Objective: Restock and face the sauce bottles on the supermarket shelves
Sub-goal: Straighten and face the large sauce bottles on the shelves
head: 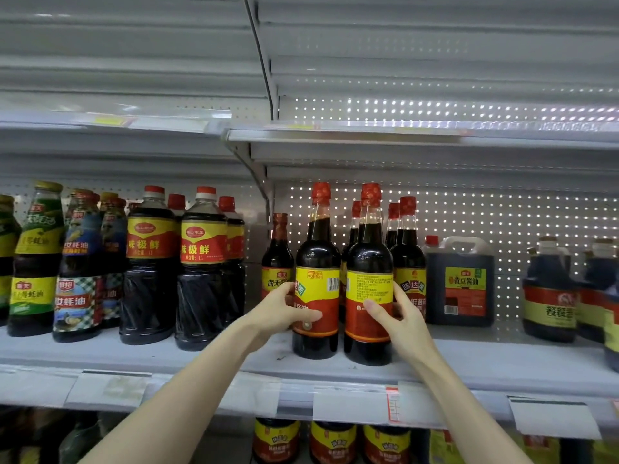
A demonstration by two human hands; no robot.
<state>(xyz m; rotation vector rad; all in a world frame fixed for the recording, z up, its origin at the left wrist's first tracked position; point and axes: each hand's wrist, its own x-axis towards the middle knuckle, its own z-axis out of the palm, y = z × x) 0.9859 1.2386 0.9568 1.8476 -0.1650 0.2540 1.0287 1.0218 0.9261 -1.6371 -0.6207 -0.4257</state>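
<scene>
The grey middle shelf (502,360) runs the full width, with a second shelf (402,135) overhanging it. One dark jug (464,283) with a handle stands right of centre. Two tall red-capped bottles (150,262) lead the rows on the left side.

Two sauce bottles stand upright near the front lip, just beside each other. The left sauce bottle (316,279) shows its barcode, and the right sauce bottle (368,289) shows fine print toward the aisle. Three more red caps rise behind them, and one shorter bottle (278,249) stands just to their left.

The left hand (281,313) grasps the left sauce bottle, thumb across the label. The right hand (398,316) grasps the right one the same way.

A bare strip of shelf lies ahead of both bases. A wider bare gap (254,356) opens between the shorter bottle and the tall rows. Three jars (331,440) show on the tier below.
</scene>
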